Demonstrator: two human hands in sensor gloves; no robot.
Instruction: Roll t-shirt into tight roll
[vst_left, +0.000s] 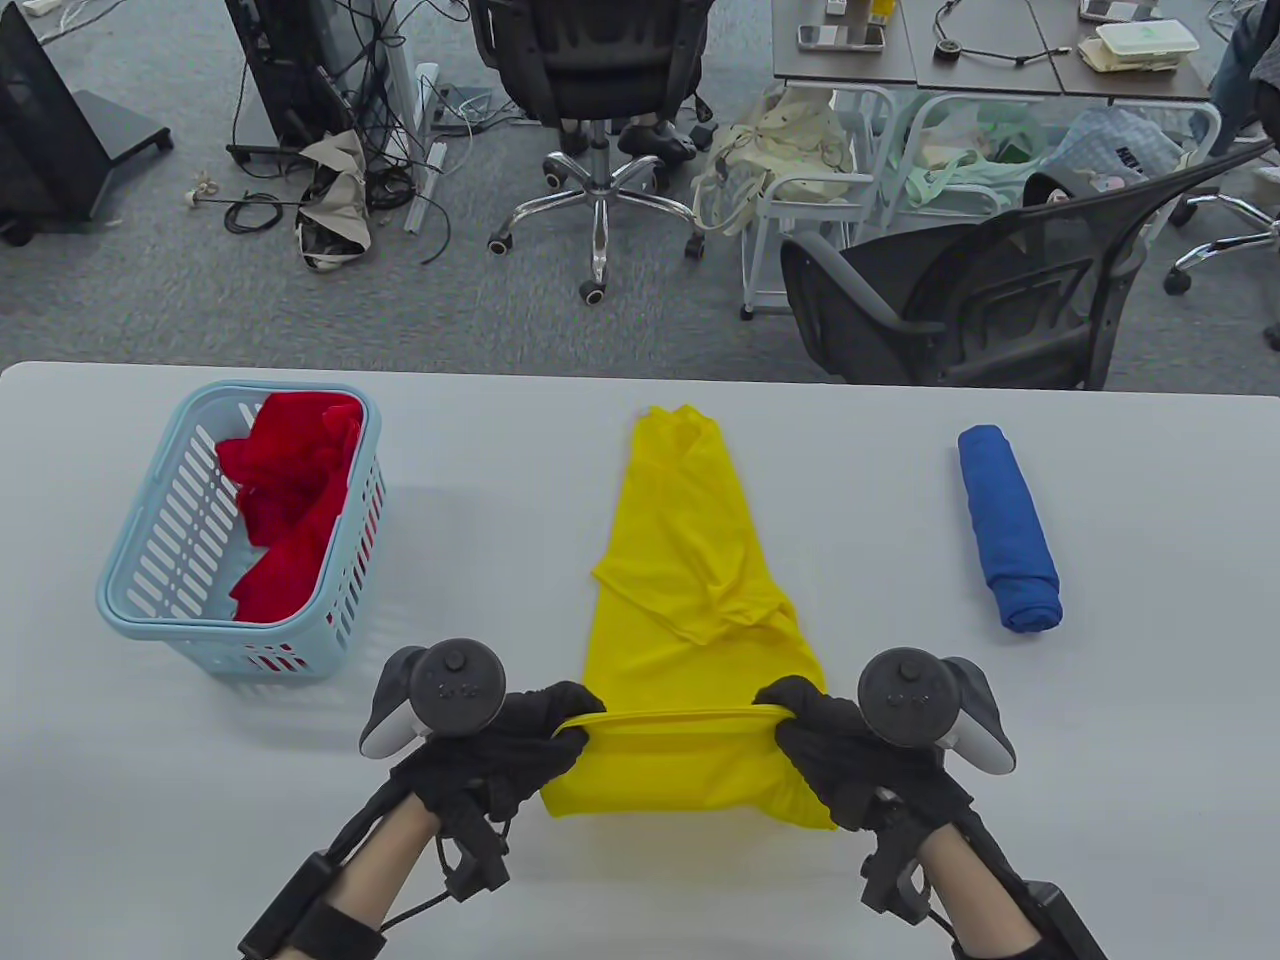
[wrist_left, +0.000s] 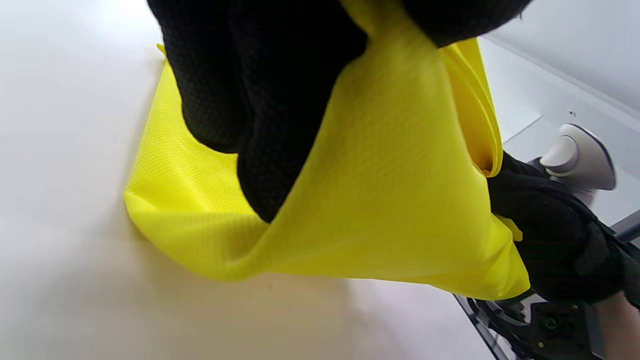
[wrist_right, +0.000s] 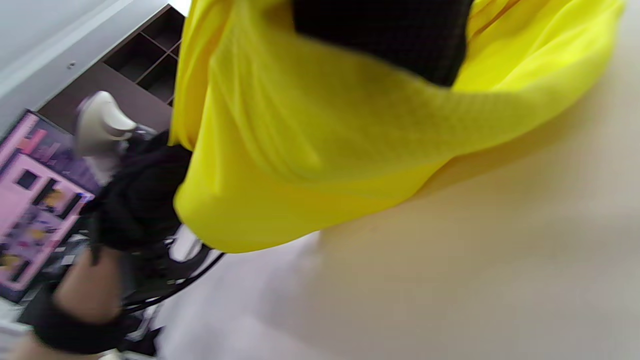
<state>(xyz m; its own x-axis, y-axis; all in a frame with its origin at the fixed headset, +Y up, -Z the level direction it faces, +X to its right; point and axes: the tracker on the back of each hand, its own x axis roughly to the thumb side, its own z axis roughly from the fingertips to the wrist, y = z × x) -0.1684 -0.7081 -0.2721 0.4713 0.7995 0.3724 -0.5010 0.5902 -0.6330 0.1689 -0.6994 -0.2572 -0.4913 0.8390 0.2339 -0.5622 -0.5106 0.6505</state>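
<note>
A yellow t-shirt lies folded into a long strip on the table's middle, narrow end far, wide end near. Its near end is turned over into a fold. My left hand grips the fold's left end and my right hand grips its right end. In the left wrist view my fingers pinch the yellow fabric, lifted a little off the table. In the right wrist view my fingers hold the fabric too.
A light blue basket with red cloth stands at the left. A rolled blue shirt lies at the right. Chairs and clutter stand beyond the table's far edge.
</note>
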